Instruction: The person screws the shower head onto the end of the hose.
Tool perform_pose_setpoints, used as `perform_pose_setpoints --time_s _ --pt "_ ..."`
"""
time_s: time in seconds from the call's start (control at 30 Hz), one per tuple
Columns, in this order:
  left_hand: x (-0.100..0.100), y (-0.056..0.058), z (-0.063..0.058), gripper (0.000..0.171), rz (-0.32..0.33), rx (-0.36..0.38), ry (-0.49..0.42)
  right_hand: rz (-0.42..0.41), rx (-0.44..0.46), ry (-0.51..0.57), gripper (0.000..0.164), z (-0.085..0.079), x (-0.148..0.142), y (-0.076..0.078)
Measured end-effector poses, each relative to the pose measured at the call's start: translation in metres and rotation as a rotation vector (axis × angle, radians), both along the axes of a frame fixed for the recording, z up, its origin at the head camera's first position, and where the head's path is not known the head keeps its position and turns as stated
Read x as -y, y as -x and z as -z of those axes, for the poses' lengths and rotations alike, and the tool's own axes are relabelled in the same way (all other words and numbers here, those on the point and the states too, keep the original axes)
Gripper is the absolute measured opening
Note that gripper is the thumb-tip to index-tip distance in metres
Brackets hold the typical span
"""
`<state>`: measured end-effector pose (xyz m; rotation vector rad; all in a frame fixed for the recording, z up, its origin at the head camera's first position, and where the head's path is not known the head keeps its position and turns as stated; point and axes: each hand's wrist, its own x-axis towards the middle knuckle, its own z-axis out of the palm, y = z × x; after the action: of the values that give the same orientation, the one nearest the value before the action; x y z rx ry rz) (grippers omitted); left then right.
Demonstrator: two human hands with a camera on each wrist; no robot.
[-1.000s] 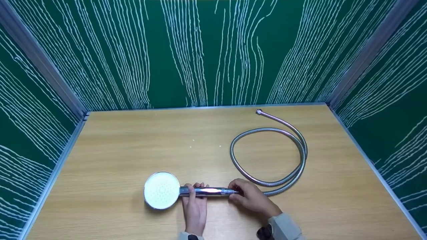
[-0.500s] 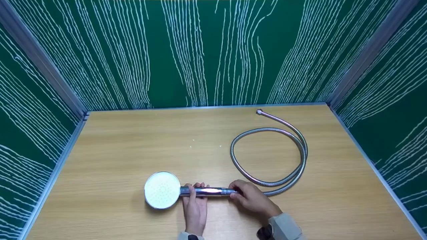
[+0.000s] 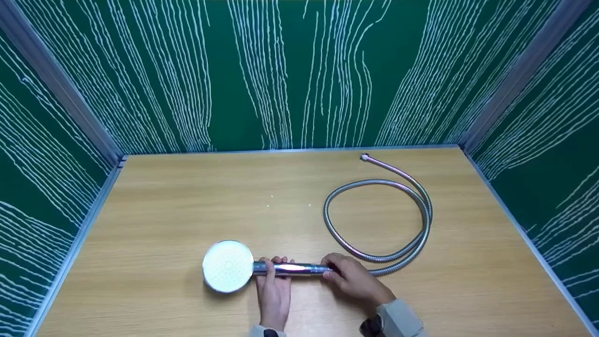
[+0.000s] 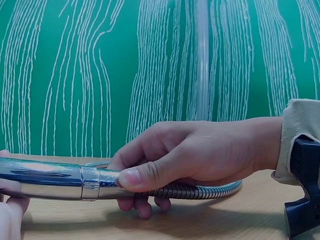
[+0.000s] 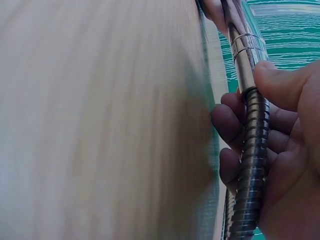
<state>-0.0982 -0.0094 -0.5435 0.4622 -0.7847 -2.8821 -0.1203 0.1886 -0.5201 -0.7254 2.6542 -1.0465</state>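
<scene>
A shower head [image 3: 228,266] with a round white face and a chrome handle [image 3: 295,269] lies crosswise above the table's front part, face up. My left hand [image 3: 274,295] grips the handle near the head, thumb on top and fingers beneath. At the handle's right end my right hand [image 3: 353,277] pinches the smooth metal hose connector [image 5: 246,72] between thumb and fingers. The connector meets the handle just past a ridged ring [image 4: 90,183], with no gap showing. From there the ribbed metal shower hose [image 5: 254,140] runs back through my right palm.
The rest of the hose [image 3: 428,213] lies in a loose coil on the wooden table [image 3: 164,201], its free end nut [image 3: 364,157] near the back edge. A few tiny white specks dot the table's middle. Green walls with white wavy lines [image 3: 304,75] enclose three sides.
</scene>
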Motion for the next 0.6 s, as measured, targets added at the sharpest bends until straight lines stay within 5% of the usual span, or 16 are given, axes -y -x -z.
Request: perform_pose_setpoints --time_s 0.6 --pt "0.0004 0.0017 -0.0006 0.012 0.011 0.036 0.023 0.025 0.090 0.043 0.013 -0.0022 0.0007 -0.0010"
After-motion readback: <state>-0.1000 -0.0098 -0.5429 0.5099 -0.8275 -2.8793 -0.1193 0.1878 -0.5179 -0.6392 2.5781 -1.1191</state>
